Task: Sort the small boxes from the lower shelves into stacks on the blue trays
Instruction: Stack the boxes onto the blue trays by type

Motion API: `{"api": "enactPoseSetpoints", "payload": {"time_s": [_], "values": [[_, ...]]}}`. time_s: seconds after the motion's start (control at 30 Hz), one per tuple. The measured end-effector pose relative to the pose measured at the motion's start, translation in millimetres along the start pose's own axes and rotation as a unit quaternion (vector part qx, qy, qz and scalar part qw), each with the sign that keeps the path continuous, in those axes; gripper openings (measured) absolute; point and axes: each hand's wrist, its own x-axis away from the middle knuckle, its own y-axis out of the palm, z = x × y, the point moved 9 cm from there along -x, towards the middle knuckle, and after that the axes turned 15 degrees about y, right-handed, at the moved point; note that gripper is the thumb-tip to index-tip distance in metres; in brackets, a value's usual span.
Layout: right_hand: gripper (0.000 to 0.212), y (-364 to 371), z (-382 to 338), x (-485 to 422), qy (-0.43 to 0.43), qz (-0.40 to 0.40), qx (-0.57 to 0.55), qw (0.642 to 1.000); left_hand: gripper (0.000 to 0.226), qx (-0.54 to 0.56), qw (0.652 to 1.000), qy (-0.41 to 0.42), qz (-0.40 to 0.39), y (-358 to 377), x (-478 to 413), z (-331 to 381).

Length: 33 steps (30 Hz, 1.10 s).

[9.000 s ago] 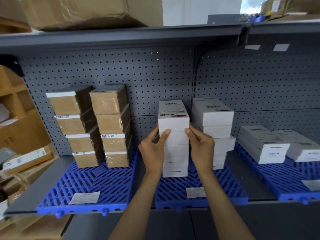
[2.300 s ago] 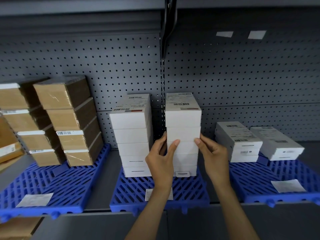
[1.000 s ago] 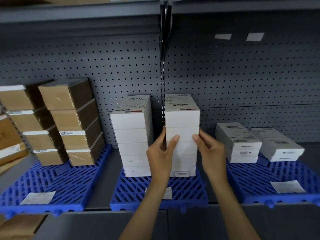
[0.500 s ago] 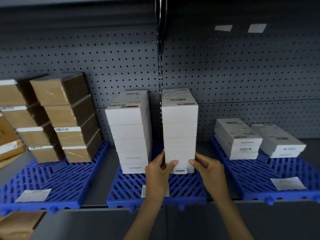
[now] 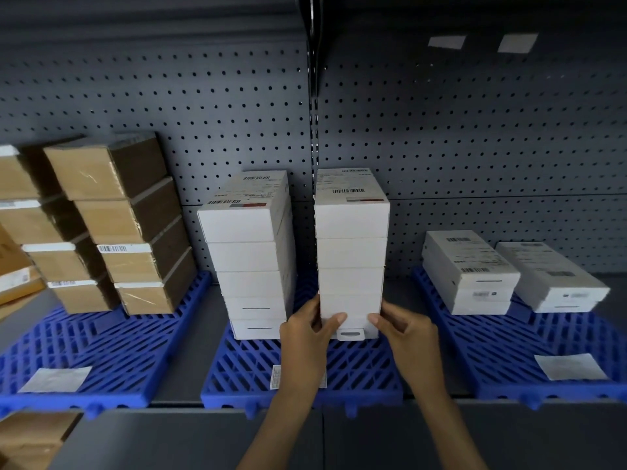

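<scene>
Two tall stacks of white boxes stand side by side on the middle blue tray (image 5: 359, 374). My left hand (image 5: 307, 337) and my right hand (image 5: 405, 334) clasp the bottom boxes of the right white stack (image 5: 351, 252) from either side, thumbs on its front face. The left white stack (image 5: 251, 256) stands just beside it, untouched. A small hang tab sticks out under the lowest box between my hands.
Two stacks of brown boxes (image 5: 125, 225) fill the left blue tray (image 5: 101, 351). Two low stacks of white boxes (image 5: 468, 273) sit on the right blue tray (image 5: 529, 354). A grey pegboard wall (image 5: 441, 130) backs the shelf. Cardboard cartons (image 5: 20, 439) lie at lower left.
Both hands have slid down the right white stack from its middle to its bottom boxes. The stack stays upright on the middle tray.
</scene>
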Motion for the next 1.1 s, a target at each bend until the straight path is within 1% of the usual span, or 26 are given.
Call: {"api": "enactPoseSetpoints", "payload": {"time_s": [0.37,0.5,0.57,0.63,0.7,0.77,0.83,0.9,1.0,1.03,1.1], "values": [[0.039,-1,-3,5,-0.006,0.003,0.009,1.0,0.042,-0.018,1.0,0.009,0.002,-2,5,7],[0.037,-2,-9,8,-0.001,-0.002,0.009,1.0,0.047,-0.03,0.999,0.012,-0.017,-1,5,11],[0.032,-9,-7,14,0.001,0.021,0.035,0.999,0.056,-0.038,0.998,0.008,-0.04,-3,5,11],[0.027,-22,-8,24,-0.011,0.081,0.092,0.992,0.067,-0.035,0.998,-0.002,-0.055,-9,8,13],[0.023,-29,-17,39,-0.049,0.131,0.166,0.976,0.071,-0.053,0.997,-0.012,-0.06,-22,14,17],[0.021,-22,-31,53,-0.088,0.136,0.234,0.958,0.059,-0.111,0.992,-0.003,-0.064,-45,22,24],[0.014,-9,-44,63,-0.106,0.122,0.267,0.95,0.043,-0.169,0.983,0.026,-0.072,-70,28,33],[0.014,10,-54,70,-0.112,0.099,0.272,0.951,0.035,-0.229,0.967,0.048,-0.097,-93,32,40],[0.017,49,-71,80,-0.128,0.058,0.258,0.956,0.032,-0.335,0.934,0.036,-0.123,-135,35,38],[0.018,64,-77,83,-0.128,0.041,0.254,0.958,0.027,-0.351,0.928,0.04,-0.119,-149,34,36],[0.018,96,-89,89,-0.141,0.017,0.261,0.955,0.008,-0.369,0.922,0.047,-0.103,-178,33,26]]}}
